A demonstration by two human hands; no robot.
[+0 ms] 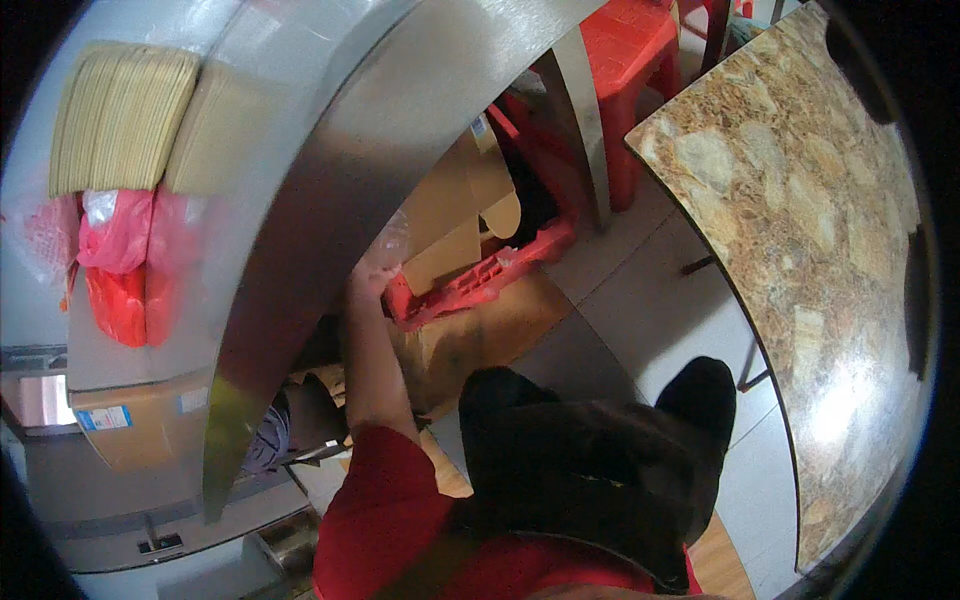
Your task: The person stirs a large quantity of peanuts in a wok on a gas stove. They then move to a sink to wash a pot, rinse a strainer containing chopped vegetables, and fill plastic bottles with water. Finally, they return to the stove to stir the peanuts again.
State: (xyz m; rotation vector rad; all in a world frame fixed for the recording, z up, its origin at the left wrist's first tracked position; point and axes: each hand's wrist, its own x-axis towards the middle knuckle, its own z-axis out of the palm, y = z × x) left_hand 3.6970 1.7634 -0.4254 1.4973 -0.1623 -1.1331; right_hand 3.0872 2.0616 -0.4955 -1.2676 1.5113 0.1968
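My left hand (373, 279) reaches under the edge of a metal counter (360, 127), beside the corner of a red plastic crate (480, 281). Clear plastic film (392, 238) shows at the fingers; whether the hand grips it or the crate is not clear. An opened cardboard box (442, 202) with raised flaps stands in the crate. Flattened cardboard (525, 311) lies on the floor under it. My right hand is out of view.
A stone-patterned table (780, 172) curves along the right. A red plastic stool (626, 45) stands at the top, near a metal leg (581, 120). On the left are a yellowish ridged stack (120, 116), pink and red plastic bags (116, 232) and a cardboard box (142, 435).
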